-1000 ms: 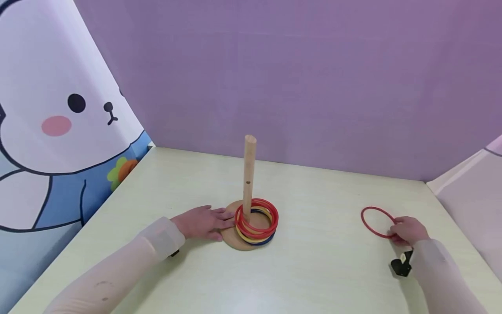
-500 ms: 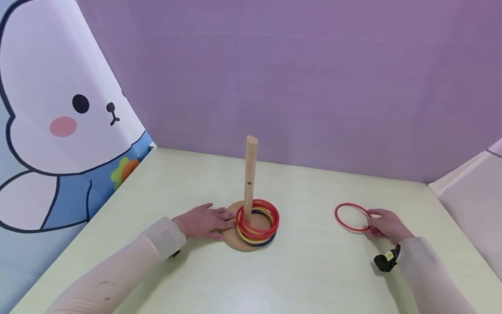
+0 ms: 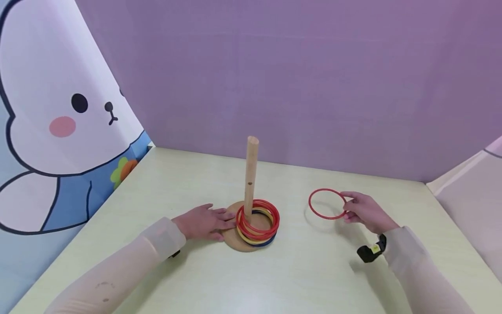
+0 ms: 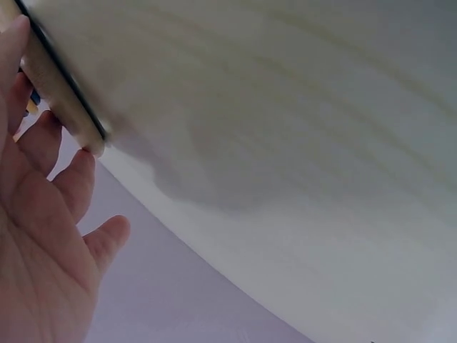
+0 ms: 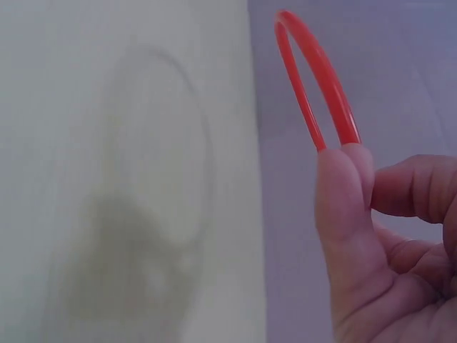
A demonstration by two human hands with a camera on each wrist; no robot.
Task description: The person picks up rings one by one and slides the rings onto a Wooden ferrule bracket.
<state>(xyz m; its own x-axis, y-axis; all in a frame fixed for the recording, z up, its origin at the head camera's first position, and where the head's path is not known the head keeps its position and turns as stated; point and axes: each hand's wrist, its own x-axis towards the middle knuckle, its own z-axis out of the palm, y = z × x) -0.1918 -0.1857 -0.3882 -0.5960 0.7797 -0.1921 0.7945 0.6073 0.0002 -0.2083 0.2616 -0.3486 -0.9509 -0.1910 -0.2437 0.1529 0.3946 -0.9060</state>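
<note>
A red ring (image 3: 312,209) is pinched between thumb and fingers of my right hand (image 3: 366,211), raised over the table with its shadow below. In the right wrist view the same red ring (image 5: 332,78) rises from the fingertips. My left hand (image 3: 201,222) lies with spread fingers at the left edge of a round wooden base (image 3: 237,242). An upright wooden peg (image 3: 251,174) stands on that base. Around its foot lie several stacked rings (image 3: 270,218), red, yellow and blue. The left wrist view shows the left fingertips touching the rim of the base (image 4: 64,100).
The pale table (image 3: 188,174) runs back to a purple backdrop (image 3: 294,87). A cartoon-printed panel (image 3: 39,144) borders the left side, and a pale panel (image 3: 474,192) the right. A black wrist camera (image 3: 368,253) hangs beneath the right wrist.
My right hand has carried the red ring leftward toward the peg and lifted it higher off the table. The left hand and the base have stayed in place.
</note>
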